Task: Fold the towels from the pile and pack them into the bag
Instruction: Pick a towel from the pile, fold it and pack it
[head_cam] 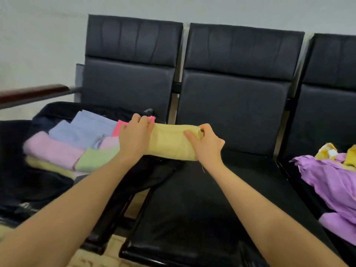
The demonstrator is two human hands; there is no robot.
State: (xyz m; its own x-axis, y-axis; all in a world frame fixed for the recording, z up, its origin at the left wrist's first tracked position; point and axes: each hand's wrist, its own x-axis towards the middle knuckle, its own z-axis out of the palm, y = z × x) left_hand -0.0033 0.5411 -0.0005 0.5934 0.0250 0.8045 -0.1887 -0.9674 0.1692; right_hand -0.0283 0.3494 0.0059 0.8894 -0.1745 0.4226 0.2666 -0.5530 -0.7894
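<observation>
Both bare arms reach out. Left hand (134,135) and right hand (206,143) each grip an end of the folded soft yellow towel (171,143), held just right of the open black bag (48,182). Several folded towels already lie inside the bag. Far right of it, a crumpled purple and yellow pile (333,180) waits.

Purple towel pile (335,182) cut off at the right edge; black bag (28,189) at the left.
</observation>
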